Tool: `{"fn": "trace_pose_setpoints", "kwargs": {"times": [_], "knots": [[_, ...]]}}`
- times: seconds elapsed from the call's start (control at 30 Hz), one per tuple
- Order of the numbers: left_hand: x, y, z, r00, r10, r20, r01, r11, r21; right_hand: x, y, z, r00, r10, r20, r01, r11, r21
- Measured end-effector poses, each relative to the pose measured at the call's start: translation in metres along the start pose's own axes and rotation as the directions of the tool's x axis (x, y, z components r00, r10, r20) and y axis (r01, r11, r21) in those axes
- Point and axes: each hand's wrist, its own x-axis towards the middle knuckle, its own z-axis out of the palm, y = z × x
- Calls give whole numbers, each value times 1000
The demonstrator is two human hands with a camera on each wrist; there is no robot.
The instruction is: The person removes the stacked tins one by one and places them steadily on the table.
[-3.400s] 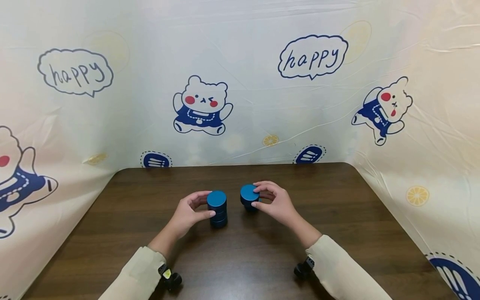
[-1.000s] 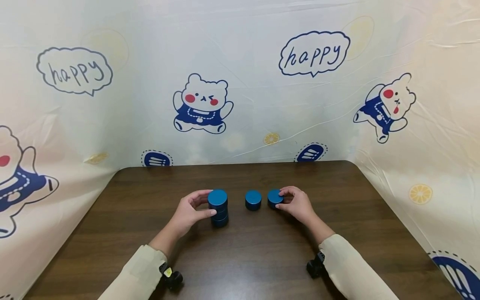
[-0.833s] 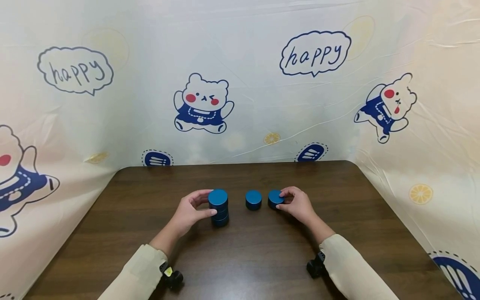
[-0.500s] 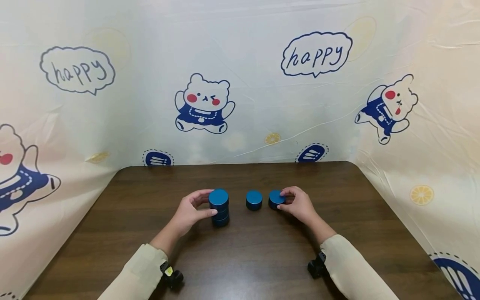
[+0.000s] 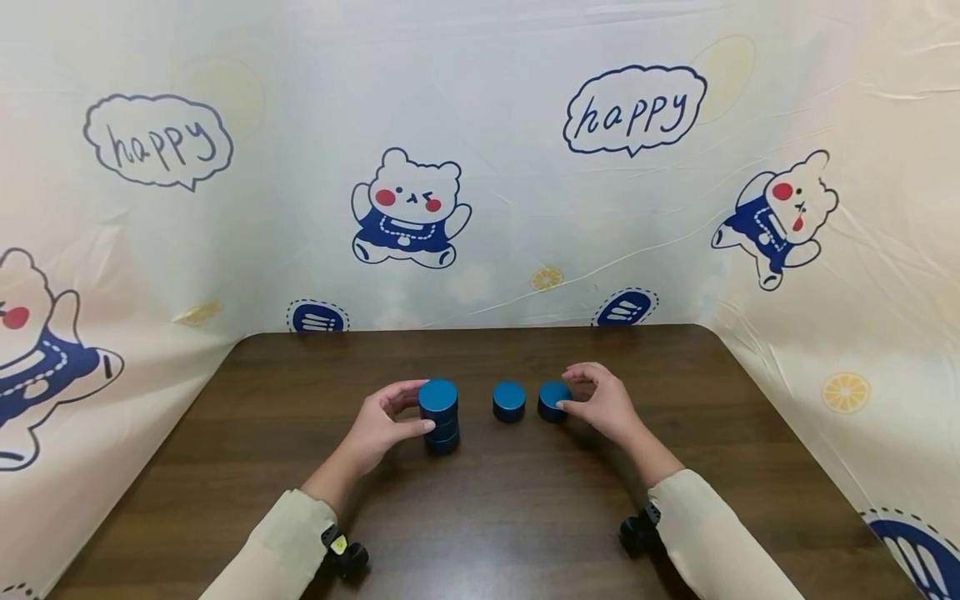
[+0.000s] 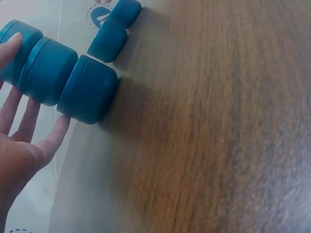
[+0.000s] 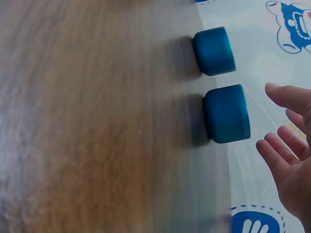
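My left hand [image 5: 382, 423] holds a stack of three blue lidded round tins [image 5: 439, 412] upright on the brown table [image 5: 480, 517], thumb at the near side and fingers behind. In the left wrist view its thumb lies on the top tin [image 6: 22, 48], and a finger touches the lowest tin [image 6: 90, 90]. Right of the stack stand two single blue tins, a middle tin [image 5: 509, 402] and a right-hand tin [image 5: 553, 402]. Beside the latter is my right hand [image 5: 606, 404], fingers spread. The right wrist view shows a gap between these fingertips and the nearer tin [image 7: 227, 114].
A pale curtain [image 5: 495, 100] printed with bears and the word happy hangs behind the table's far edge. Small black cameras are strapped to the left wrist [image 5: 348, 557] and the right wrist [image 5: 637, 533].
The right hand has lifted a tin off the middle one and set it down to the right. Its fingers have since loosened and drawn back from it. The left hand stays at the stack.
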Motion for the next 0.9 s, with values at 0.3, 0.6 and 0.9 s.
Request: {"fn": "trace_pose_setpoints", "kwargs": {"times": [0.3,0.6,0.9], "knots": [[0,-4,0,1000,3,-2,-3,1000,-10,0,-11,2,998,-55,11,54,997,55],[0,-6,1,1000,13,9,-12,1000,-5,-6,-25,5,996,-88,19,85,989,120],[-1,-5,-1,1000,-24,9,23,1000,11,-11,-45,7,988,-149,36,140,975,172]]}}
